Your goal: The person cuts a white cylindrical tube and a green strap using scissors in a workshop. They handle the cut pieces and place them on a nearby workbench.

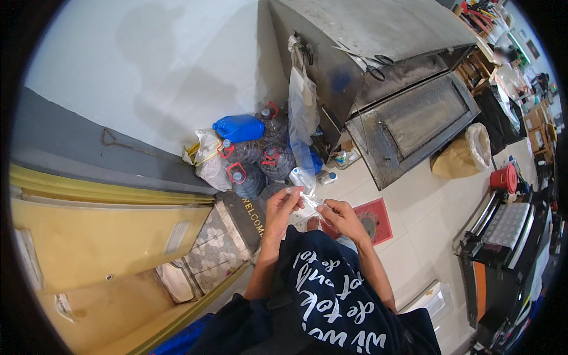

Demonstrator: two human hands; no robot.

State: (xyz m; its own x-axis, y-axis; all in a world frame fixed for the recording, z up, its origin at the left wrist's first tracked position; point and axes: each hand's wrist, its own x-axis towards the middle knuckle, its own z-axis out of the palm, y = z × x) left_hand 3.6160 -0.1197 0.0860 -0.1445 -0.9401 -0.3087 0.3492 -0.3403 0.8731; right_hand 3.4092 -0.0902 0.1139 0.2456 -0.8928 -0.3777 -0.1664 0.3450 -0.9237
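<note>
Centrally, clear plastic point(311, 200): between both hands, long axis sloping down to the right.
Left hand point(281, 209): fingertips pinching its upper-left end.
Right hand point(344, 219): fingertips pinching its lower-right end; neither hand clearly nearer.
Red mat point(377, 221): on the floor point(408, 257), beyond the right hand.

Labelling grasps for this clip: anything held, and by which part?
Yes, a piece of clear plastic film: the left hand pinches one end, the right hand the other. Can't tell whether it's a bag.
</note>
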